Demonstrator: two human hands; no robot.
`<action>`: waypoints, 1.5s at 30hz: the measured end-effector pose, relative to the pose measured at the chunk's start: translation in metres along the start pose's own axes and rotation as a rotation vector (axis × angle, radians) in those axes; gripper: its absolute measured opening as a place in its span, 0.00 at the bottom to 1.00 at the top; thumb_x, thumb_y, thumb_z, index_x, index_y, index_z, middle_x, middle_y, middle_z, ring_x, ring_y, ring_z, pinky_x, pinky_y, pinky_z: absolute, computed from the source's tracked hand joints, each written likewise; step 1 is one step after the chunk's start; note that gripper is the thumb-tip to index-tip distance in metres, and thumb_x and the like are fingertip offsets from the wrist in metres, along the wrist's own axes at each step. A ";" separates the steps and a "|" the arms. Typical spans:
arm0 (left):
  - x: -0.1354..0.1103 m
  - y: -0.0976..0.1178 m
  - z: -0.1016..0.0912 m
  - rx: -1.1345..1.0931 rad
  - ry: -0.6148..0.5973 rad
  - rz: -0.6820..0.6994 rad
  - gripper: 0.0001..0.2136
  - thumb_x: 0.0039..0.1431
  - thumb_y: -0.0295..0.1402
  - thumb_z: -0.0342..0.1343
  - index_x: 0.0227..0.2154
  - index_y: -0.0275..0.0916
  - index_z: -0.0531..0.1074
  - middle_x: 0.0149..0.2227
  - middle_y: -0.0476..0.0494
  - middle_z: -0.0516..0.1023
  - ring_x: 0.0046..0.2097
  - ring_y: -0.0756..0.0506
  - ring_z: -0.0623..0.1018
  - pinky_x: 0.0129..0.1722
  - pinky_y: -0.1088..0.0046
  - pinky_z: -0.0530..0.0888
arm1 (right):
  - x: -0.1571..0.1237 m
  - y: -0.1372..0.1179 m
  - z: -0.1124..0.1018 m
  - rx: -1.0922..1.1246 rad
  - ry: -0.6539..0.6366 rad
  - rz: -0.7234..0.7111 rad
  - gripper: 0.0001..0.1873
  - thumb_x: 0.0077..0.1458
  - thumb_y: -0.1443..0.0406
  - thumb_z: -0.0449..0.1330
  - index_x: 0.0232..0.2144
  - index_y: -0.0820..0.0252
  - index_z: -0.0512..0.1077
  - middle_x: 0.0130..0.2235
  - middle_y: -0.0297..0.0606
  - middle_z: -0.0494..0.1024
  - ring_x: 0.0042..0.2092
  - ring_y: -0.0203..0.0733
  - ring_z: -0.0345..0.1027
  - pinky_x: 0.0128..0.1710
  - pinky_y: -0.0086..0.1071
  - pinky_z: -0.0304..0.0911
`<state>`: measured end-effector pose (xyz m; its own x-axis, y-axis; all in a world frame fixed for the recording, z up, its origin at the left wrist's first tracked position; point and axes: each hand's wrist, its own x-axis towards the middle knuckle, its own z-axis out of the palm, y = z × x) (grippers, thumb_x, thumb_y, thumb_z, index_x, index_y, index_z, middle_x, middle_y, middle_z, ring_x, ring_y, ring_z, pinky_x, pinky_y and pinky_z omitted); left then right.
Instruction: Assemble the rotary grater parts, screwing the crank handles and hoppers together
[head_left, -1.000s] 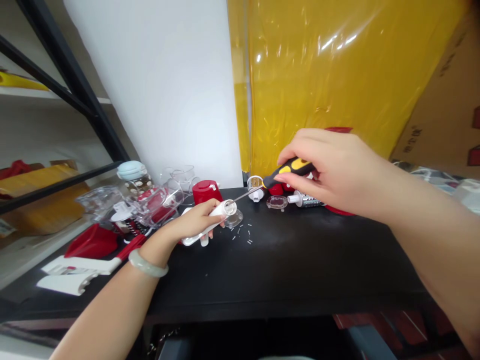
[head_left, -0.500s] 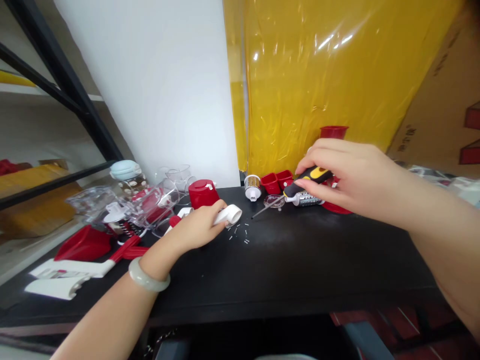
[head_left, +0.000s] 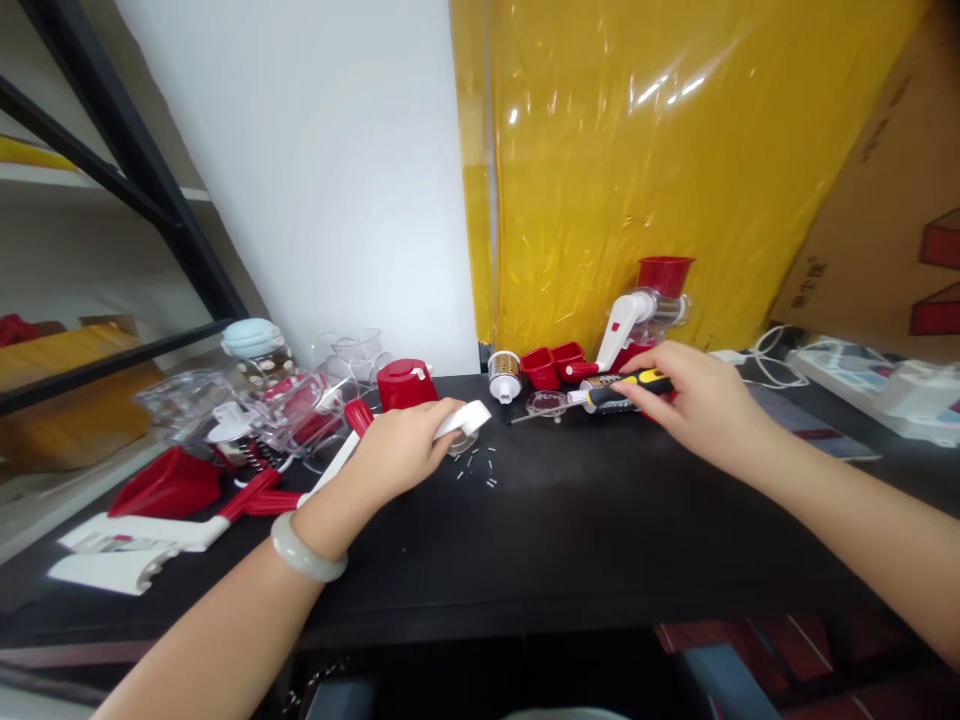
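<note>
My left hand [head_left: 401, 450] is closed around a white plastic grater handle [head_left: 466, 420]; its rounded end sticks out past my fingers and part of it is hidden under the hand. In my right hand [head_left: 686, 395] is a screwdriver [head_left: 637, 385] with a black and yellow grip, its thin shaft low over the tabletop and pointing left. Several small screws [head_left: 491, 483] lie scattered on the black table [head_left: 585, 540] between my hands. Near the shaft is a clear round plastic piece [head_left: 547, 404]. One metal grater drum [head_left: 505, 377] stands behind it, and another [head_left: 611, 400] lies beside the screwdriver.
An assembled red and white rotary grater [head_left: 630, 320] stands at the back right. Clear plastic parts [head_left: 300, 395], a red cup [head_left: 405, 385] and white housing pieces [head_left: 135, 535] crowd the left. A power strip [head_left: 892, 390] lies far right. White and yellow panels rise behind.
My right hand has come down and slightly right, lowering the screwdriver towards the tabletop and uncovering the assembled grater. My left hand has turned the white handle a little.
</note>
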<state>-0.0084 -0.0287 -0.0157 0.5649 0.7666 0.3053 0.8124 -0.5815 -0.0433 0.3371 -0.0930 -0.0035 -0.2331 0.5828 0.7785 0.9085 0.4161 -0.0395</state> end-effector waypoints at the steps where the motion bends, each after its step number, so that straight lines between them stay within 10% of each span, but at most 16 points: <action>1: 0.001 0.000 0.000 -0.016 -0.004 -0.021 0.18 0.67 0.42 0.44 0.55 0.45 0.67 0.46 0.41 0.80 0.43 0.37 0.80 0.36 0.67 0.70 | -0.003 0.000 0.004 0.011 -0.004 0.001 0.12 0.61 0.55 0.57 0.37 0.57 0.73 0.36 0.41 0.78 0.39 0.48 0.74 0.36 0.39 0.67; 17: 0.003 -0.001 -0.005 -0.188 -0.017 -0.069 0.23 0.67 0.42 0.45 0.60 0.40 0.65 0.51 0.33 0.78 0.48 0.34 0.79 0.44 0.62 0.72 | -0.029 -0.022 0.051 -0.211 -0.644 -0.058 0.08 0.58 0.61 0.60 0.38 0.60 0.71 0.35 0.42 0.79 0.37 0.51 0.76 0.34 0.39 0.66; 28: 0.002 -0.002 0.003 -0.214 0.005 -0.073 0.27 0.67 0.43 0.45 0.65 0.36 0.60 0.53 0.29 0.77 0.51 0.33 0.78 0.49 0.59 0.72 | 0.035 -0.086 0.078 0.181 -0.225 -0.159 0.10 0.63 0.65 0.54 0.36 0.59 0.76 0.37 0.40 0.78 0.41 0.42 0.72 0.40 0.34 0.64; 45: 0.000 0.004 -0.004 -0.193 0.004 -0.077 0.22 0.67 0.40 0.46 0.59 0.33 0.65 0.47 0.30 0.79 0.44 0.36 0.80 0.43 0.63 0.73 | 0.047 -0.109 0.122 0.236 -0.087 -0.086 0.08 0.61 0.63 0.58 0.35 0.57 0.77 0.37 0.36 0.78 0.36 0.37 0.71 0.32 0.30 0.58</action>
<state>-0.0056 -0.0324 -0.0118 0.5015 0.8100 0.3041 0.8102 -0.5630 0.1634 0.1853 -0.0258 -0.0386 -0.3438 0.5918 0.7291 0.7802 0.6121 -0.1289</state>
